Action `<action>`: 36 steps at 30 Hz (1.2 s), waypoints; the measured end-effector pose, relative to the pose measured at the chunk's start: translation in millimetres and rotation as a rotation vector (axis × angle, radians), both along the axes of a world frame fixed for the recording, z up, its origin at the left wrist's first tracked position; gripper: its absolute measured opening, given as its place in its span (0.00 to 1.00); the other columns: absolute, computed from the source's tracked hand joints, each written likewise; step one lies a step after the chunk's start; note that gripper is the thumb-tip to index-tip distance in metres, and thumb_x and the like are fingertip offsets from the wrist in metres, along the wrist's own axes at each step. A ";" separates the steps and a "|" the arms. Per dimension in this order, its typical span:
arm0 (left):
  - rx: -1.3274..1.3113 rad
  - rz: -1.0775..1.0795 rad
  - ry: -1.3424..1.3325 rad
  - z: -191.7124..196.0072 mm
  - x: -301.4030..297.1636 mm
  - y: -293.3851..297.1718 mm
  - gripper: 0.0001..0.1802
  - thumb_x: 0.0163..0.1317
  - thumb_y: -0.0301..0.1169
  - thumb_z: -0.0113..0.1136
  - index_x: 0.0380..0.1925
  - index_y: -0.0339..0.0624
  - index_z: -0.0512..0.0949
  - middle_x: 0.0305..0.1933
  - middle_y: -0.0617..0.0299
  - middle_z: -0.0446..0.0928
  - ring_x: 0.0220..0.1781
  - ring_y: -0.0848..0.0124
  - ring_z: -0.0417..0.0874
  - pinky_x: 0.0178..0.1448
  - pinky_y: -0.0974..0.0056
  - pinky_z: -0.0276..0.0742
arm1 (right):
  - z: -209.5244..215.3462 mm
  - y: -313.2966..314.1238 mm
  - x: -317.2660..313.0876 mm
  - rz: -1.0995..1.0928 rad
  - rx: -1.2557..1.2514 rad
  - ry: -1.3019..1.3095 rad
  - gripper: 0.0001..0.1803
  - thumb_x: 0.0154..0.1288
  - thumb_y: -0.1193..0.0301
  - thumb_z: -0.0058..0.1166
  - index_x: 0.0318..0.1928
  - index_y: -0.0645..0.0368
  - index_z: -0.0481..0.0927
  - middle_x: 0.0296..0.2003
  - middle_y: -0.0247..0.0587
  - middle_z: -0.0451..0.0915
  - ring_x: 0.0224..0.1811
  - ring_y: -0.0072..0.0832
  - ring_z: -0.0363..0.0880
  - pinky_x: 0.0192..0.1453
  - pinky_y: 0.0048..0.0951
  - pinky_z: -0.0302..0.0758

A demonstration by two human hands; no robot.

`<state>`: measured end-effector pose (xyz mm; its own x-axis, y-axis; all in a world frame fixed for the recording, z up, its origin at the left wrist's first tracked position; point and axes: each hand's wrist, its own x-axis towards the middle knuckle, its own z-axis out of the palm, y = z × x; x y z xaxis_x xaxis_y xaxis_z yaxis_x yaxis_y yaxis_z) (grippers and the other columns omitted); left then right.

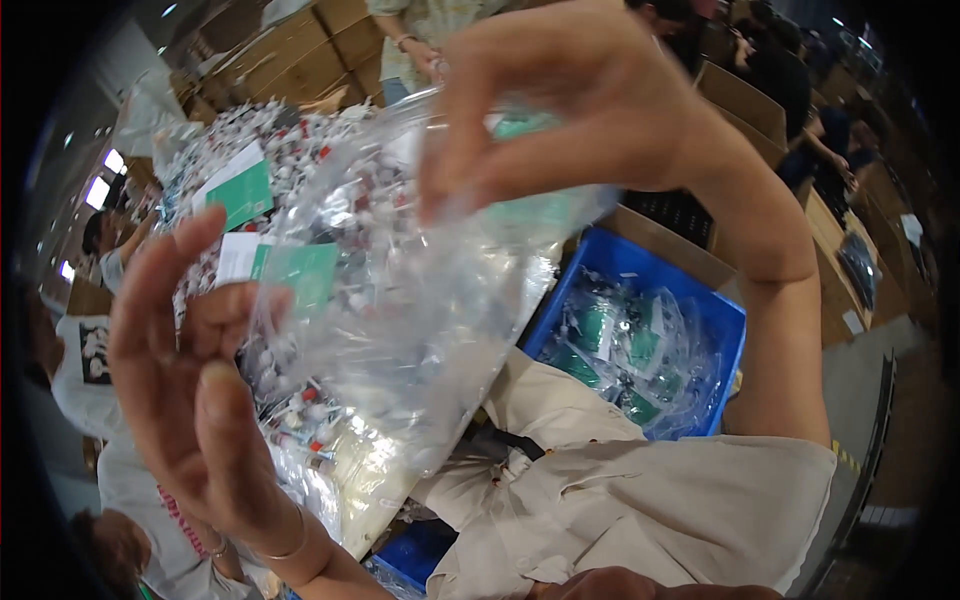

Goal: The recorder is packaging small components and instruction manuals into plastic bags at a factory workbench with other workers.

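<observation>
Clear crinkled plastic bag (420,300), glossy and limp, hangs between two raised hands above the counter (370,480), holding one green card (300,272). Right hand (560,100) pinches its far top edge in a closed grip; left hand (190,390) clamps the near left edge between thumb and bent fingers. One blue bin (725,320) of bagged pieces sits right; countless small red-and-white parts (290,140) heap far left.

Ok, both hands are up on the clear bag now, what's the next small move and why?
Probably lower the clear plastic bag toward the blue bin. The right hand pinches its top edge and the left hand grips its side, so it hangs in mid-air with a green card inside, and the bin at the right already holds similar filled bags. Whether the bag is sealed, I cannot tell.
</observation>
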<state>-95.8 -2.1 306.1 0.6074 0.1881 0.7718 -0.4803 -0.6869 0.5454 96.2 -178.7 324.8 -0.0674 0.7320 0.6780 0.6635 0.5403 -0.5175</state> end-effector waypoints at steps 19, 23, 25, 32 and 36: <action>-0.277 -0.638 0.551 -49.5 -0.1 -145.8 0.25 0.48 0.19 0.59 0.49 0.32 0.68 0.49 0.33 0.72 0.55 0.48 0.74 0.61 0.50 0.65 | -218.9 -201.5 67.6 -0.271 -1.112 0.540 0.03 0.53 0.80 0.59 0.30 0.61 0.79 0.30 0.36 0.81 0.33 0.21 0.79 0.41 0.24 0.75; -0.254 -1.134 0.629 -46.3 15.8 -130.8 0.30 0.51 0.19 0.56 0.56 0.22 0.62 0.57 0.33 0.67 0.60 0.45 0.69 0.64 0.51 0.62 | -342.1 -259.4 54.6 -0.126 -1.543 0.591 0.05 0.53 0.75 0.60 0.32 0.60 0.81 0.32 0.40 0.82 0.39 0.25 0.80 0.48 0.29 0.75; -0.259 -1.234 0.666 -63.9 28.1 -121.8 0.32 0.53 0.20 0.56 0.59 0.21 0.59 0.60 0.34 0.64 0.62 0.46 0.66 0.65 0.50 0.60 | -375.8 -263.5 49.5 -0.096 -1.673 0.373 0.08 0.53 0.72 0.60 0.35 0.59 0.82 0.34 0.41 0.82 0.41 0.27 0.80 0.50 0.31 0.75; -0.270 -1.143 0.703 -77.9 15.3 -121.9 0.31 0.61 0.26 0.52 0.62 0.30 0.56 0.63 0.43 0.61 0.66 0.51 0.62 0.64 0.55 0.61 | -377.1 -111.4 46.4 -0.077 -1.414 0.014 0.11 0.55 0.70 0.58 0.39 0.60 0.80 0.38 0.44 0.81 0.43 0.34 0.79 0.50 0.33 0.74; -0.108 -0.962 0.450 -68.7 7.1 -131.2 0.25 0.55 0.23 0.54 0.55 0.34 0.66 0.60 0.46 0.65 0.63 0.53 0.67 0.63 0.54 0.66 | -368.8 -81.2 7.5 -0.072 -1.292 -0.021 0.13 0.56 0.70 0.57 0.42 0.60 0.79 0.40 0.45 0.81 0.45 0.38 0.79 0.50 0.35 0.74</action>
